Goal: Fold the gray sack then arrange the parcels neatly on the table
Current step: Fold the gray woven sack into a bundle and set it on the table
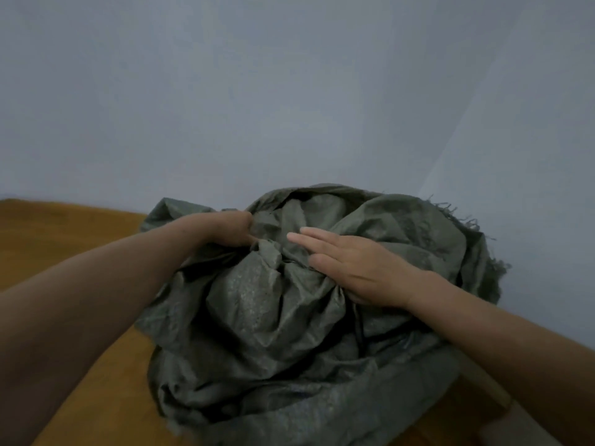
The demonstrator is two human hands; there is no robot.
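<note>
Gray sack (283, 323) sits bulging and crumpled on a wooden table (64, 246), taking up the centre and lower middle of the head view, its far side up against a pale blue-gray wall (289, 91). The fabric is woven, slightly shiny, heavily creased, with folds bunched toward the top centre. A frayed edge (457, 217) with loose threads shows at the upper right of the sack, next to the wall. The sack mouth looks gathered near the top, a dark opening visible just behind the hands, contents not visible, so parcels cannot be made out. Left hand (231, 228) comes in from the lower left on a bare forearm, fingers curled and closed on a bunch of the sack fabric near the top centre, fingertips buried in the folds. Right hand (351, 265) comes in from the right, palm down, lying flat on the sack with fingers (309, 239) extended, close together and pointing left toward the left hand; it presses on the cloth and is not gripping as far as the view shows, though the thumb side is tucked under a fold and hard to read. The two hands are near each other, apart, a small ridge of fabric between them. Table is orange-brown, bare part visible at left and lower left; a light strip (483, 378) shows at lower right beside the sack, unclear what it is
</note>
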